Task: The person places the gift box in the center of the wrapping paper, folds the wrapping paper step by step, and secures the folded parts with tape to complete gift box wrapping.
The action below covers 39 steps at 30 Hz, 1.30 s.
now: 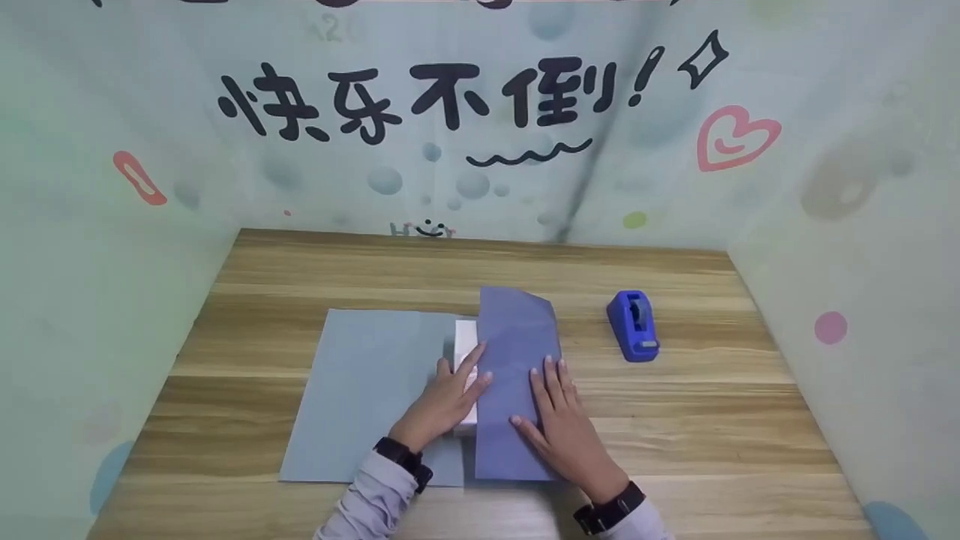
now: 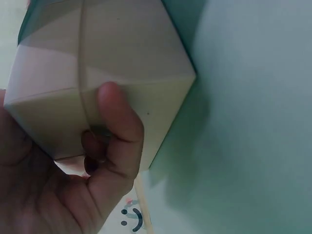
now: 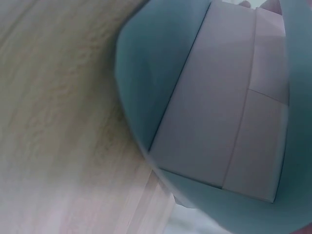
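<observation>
A white box lies on a large light blue paper sheet. The sheet's right part, a purple-blue flap, is folded up over the box and hides much of it. My left hand holds the box at its left side; fingers bend down against the side face, while thumb and index finger lie on top by the flap's edge. With spread fingers, my right hand rests on the flap's right part. In the right wrist view the paper curves around the box with a gap.
A blue tape dispenser stands on the wooden table, right of the paper. Printed cloth walls enclose the table at the back and both sides. Each wrist wears a black band.
</observation>
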{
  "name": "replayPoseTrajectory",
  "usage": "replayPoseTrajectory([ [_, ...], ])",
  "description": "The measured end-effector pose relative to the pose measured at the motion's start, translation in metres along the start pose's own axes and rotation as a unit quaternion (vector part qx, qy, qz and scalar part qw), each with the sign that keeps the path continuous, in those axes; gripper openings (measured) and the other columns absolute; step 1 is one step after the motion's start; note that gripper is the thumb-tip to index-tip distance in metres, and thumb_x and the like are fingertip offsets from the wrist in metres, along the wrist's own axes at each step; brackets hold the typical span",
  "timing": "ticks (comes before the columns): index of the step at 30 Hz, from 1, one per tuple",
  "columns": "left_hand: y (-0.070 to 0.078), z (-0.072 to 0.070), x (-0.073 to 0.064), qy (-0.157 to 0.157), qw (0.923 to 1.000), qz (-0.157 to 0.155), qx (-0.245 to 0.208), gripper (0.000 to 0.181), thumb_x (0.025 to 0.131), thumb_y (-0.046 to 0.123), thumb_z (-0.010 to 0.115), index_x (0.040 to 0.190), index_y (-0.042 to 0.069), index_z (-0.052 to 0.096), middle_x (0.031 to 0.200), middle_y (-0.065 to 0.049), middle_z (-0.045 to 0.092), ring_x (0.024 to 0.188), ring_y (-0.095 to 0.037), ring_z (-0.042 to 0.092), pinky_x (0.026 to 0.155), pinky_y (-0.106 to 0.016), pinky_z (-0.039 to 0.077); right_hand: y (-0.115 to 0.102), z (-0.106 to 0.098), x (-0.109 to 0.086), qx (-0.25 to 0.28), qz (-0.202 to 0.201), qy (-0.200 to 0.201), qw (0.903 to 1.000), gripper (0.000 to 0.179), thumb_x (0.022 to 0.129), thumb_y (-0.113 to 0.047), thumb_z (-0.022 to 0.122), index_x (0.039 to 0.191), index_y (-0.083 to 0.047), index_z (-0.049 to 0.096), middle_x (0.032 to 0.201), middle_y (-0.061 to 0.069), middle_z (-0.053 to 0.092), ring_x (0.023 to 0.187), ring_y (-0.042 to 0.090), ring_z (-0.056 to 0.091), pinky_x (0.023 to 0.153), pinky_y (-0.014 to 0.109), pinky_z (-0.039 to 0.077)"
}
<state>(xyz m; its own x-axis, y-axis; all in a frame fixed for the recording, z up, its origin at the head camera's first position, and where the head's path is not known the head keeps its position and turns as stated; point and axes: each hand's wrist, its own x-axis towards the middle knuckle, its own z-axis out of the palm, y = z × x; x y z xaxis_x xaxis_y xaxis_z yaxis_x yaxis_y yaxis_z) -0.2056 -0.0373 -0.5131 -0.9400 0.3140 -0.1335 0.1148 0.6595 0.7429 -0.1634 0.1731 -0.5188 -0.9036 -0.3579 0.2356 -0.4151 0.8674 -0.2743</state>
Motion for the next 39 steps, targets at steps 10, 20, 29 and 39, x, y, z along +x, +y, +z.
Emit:
replayPoseTrajectory([
  [10,0.0,0.0,0.002,-0.011,0.9999,-0.004,-0.008,0.069,0.09,0.06,0.043,0.148,0.037,0.014,0.139,-0.033,0.026,0.116,-0.047,0.047,0.089,-0.063,0.043,0.0,0.0,0.0,-0.008,-0.003,0.004,1.0,0.07,0.092,-0.045,0.05,0.141,0.003,0.034,0.15,0.026,0.022,0.139,0.044,0.016,0.109,0.055,0.026],
  [20,-0.001,-0.001,0.001,-0.017,0.9994,-0.006,-0.031,0.069,0.09,0.057,0.045,0.148,0.035,0.015,0.135,-0.031,0.027,0.112,-0.045,0.049,0.085,-0.062,0.045,-0.009,-0.001,0.004,-0.044,-0.014,-0.018,0.9988,0.076,0.09,-0.053,0.047,0.141,0.002,0.034,0.15,0.023,0.024,0.14,0.038,0.019,0.11,0.059,0.019],
  [29,0.0,-0.002,0.0,-0.026,0.9989,0.002,-0.039,0.069,0.091,0.056,0.045,0.149,0.033,0.016,0.138,-0.032,0.024,0.116,-0.046,0.046,0.089,-0.064,0.041,-0.021,0.005,0.011,-0.112,-0.058,-0.034,0.9914,0.075,0.091,-0.06,0.037,0.147,-0.012,0.027,0.155,0.01,0.02,0.143,0.029,0.018,0.112,0.057,0.013],
  [39,-0.009,-0.014,-0.009,-0.013,0.9974,0.006,-0.07,0.075,0.091,0.05,0.049,0.151,0.025,0.011,0.139,-0.031,0.031,0.118,-0.044,0.047,0.094,-0.061,0.04,-0.021,0.008,0.011,-0.119,-0.071,-0.02,0.9901,0.067,0.09,-0.06,0.038,0.147,-0.026,0.029,0.154,0.008,0.022,0.142,0.03,0.02,0.111,0.059,0.015],
])
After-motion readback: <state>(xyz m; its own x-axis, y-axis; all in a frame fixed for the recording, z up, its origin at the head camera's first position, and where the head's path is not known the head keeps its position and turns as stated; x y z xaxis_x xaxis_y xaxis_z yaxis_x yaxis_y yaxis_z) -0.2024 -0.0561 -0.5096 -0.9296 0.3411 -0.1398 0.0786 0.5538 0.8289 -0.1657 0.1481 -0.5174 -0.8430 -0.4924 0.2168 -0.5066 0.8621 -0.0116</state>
